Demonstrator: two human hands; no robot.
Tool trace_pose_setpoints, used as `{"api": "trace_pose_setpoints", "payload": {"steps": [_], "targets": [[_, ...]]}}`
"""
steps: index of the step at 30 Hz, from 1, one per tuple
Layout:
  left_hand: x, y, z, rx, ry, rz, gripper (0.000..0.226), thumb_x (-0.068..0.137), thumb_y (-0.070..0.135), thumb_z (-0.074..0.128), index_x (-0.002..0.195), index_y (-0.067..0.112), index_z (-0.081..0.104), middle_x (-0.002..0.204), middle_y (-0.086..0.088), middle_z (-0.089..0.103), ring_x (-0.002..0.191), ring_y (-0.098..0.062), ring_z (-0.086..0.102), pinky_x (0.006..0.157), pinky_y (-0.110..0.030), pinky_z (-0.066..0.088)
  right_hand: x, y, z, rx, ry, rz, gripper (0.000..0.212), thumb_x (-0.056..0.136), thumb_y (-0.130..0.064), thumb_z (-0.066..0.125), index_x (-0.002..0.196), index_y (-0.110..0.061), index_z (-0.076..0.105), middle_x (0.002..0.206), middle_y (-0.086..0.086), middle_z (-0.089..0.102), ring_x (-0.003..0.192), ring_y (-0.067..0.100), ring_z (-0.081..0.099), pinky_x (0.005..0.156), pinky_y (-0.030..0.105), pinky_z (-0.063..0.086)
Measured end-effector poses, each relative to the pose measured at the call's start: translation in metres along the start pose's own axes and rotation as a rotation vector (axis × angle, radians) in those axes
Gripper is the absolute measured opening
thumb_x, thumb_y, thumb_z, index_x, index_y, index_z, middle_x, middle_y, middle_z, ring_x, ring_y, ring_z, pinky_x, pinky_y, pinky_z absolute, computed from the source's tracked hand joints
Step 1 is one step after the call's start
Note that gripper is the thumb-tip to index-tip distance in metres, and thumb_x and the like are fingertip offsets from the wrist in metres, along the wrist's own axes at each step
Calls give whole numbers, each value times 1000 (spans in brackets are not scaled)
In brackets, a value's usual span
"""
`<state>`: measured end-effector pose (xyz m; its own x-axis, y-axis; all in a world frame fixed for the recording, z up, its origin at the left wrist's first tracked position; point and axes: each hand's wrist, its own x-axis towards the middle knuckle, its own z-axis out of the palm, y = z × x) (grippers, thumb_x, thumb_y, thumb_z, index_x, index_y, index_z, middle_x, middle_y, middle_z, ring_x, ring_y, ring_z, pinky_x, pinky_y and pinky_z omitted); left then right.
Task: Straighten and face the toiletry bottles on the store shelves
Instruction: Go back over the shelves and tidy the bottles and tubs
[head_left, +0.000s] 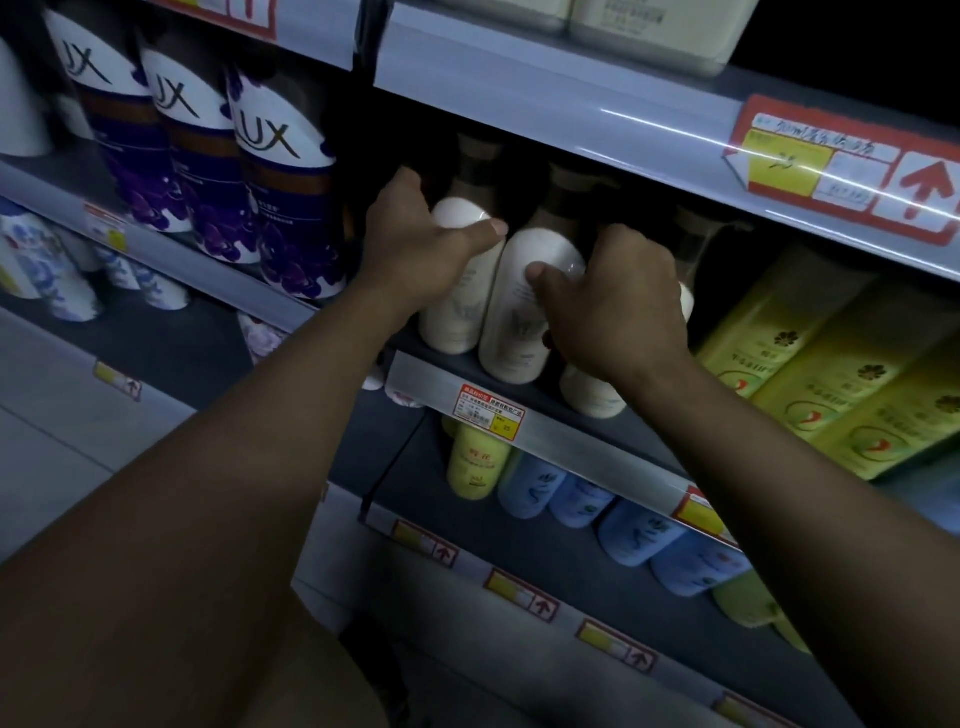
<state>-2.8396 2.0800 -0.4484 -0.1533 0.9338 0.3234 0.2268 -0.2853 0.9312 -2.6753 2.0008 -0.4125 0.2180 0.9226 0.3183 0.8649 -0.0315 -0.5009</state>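
Note:
Three white pump bottles with dark caps stand in a row on the middle shelf (519, 415). My left hand (421, 234) wraps around the shoulder of the leftmost white bottle (452, 312). My right hand (613, 301) grips the shoulder of the middle white bottle (519, 322), thumb on its front. A third white bottle (592, 395) shows below my right wrist, mostly hidden by the hand. The labels on the two held bottles face roughly forward.
Purple-and-white Lux bottles (280, 197) stand on the shelf to the left. Yellow-green boxed bottles (831, 374) fill the right side. Below are a yellow bottle (475, 462) and several blue bottles (639, 535). The upper shelf edge (571, 98) overhangs the pump tops closely.

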Motion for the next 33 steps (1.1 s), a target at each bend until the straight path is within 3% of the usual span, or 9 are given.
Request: {"api": "trace_pose_setpoints", "payload": {"steps": [2,4,6,9,12,15,19,29,33], "targets": [[1,0,-5,-13,-59,-27,63,53,54,88,102,25,62,115,-4,73,105,-19,72,93,-47,61,-2,-1,-1,-40,16,-6,37,92,-51,68,91,-18,51,105,15,70,107,37,63,74,32,39],[1,1,-8,-18,-73,-30,59,53,53,87,97,23,64,110,-4,75,102,-19,73,90,-45,62,-1,-2,-2,-46,26,-29,38,92,-51,67,92,-16,53,101,14,72,106,35,64,75,32,43],[2,2,-9,-2,-75,-11,58,58,50,88,103,19,70,105,1,76,95,-13,74,86,-41,63,1,0,0,-8,15,-47,41,86,-54,64,91,-14,56,90,11,74,97,30,70,81,35,54],[2,3,-10,53,-79,-3,55,67,47,86,110,16,71,104,0,75,91,-11,72,82,-39,64,3,1,3,24,-5,-43,37,81,-54,61,88,-18,54,84,9,73,87,28,72,82,42,58],[-1,5,-11,64,-78,9,67,62,53,82,117,16,69,111,1,74,100,-12,71,87,-39,62,4,1,5,38,29,-46,36,83,-52,64,86,-18,52,85,11,73,89,29,71,83,42,58],[-2,5,-10,53,-87,50,67,66,46,81,123,14,66,118,1,73,106,-11,70,94,-35,60,2,0,6,3,68,-62,36,90,-47,68,84,-18,48,92,14,73,98,34,68,86,38,54],[-1,2,-8,74,-91,87,60,73,39,78,125,11,65,118,1,72,107,-8,69,93,-27,58,-3,-1,5,-48,96,-86,40,95,-47,68,105,-9,58,112,18,65,110,39,60,76,32,36],[-3,1,-7,161,-69,131,43,82,31,81,116,10,66,113,2,72,102,-9,69,93,-35,60,-17,4,-1,-163,128,-154,47,98,-46,63,124,-9,54,123,16,59,110,38,60,74,32,32],[-13,9,-2,242,36,180,37,82,26,87,108,13,66,104,6,69,85,3,64,77,-14,54,-37,16,-12,-174,169,-260,44,95,-39,61,132,-16,52,127,10,54,102,38,62,66,37,41]]}}
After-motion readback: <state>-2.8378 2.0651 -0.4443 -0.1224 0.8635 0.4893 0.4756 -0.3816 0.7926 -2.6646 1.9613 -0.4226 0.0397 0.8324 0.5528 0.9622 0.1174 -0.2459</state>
